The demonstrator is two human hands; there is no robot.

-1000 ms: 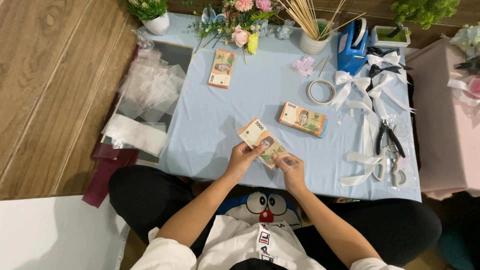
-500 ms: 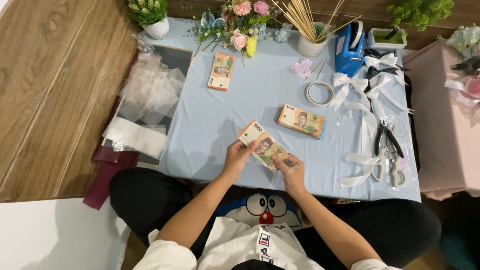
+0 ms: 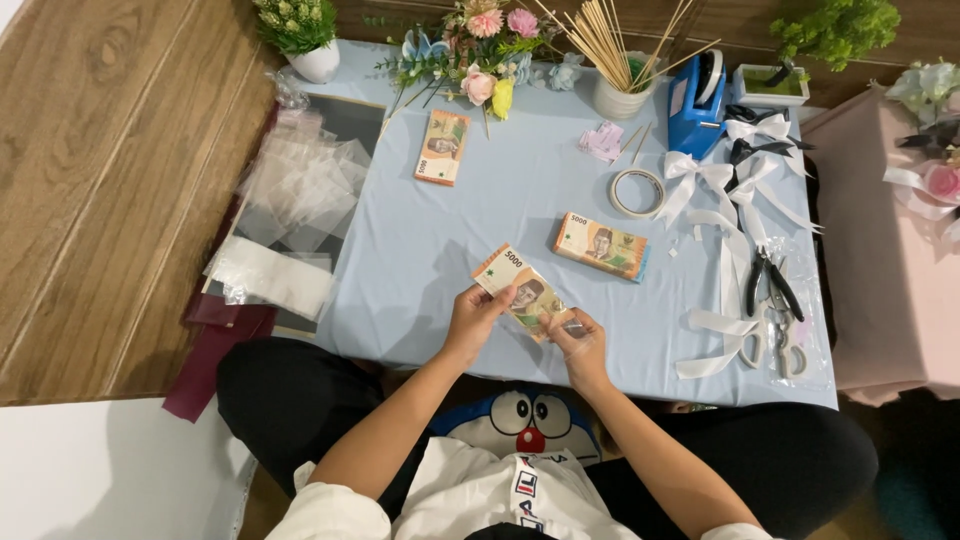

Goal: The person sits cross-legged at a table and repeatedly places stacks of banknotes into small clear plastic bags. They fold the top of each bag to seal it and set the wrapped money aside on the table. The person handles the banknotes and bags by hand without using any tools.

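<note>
Banknote (image 3: 522, 288) partly covered by both thumbs; its right end is hidden under the right hand (image 3: 577, 338), so can't tell if it's one note or several. Left hand (image 3: 477, 312) pinches the note's mid-left edge, thumb on top, fingers curled beneath. Right hand's fingers closed on the lower right corner, w/ something clear and small there, hard to make out. Both forearms reach up from the lap, note held tilted just above the light blue tablecloth (image 3: 420, 260), near its front edge. Banded banknote bundle (image 3: 602, 246) lies near, up-right; second bundle (image 3: 442, 147) well apart by the artificial flowers (image 3: 478, 50).
</note>
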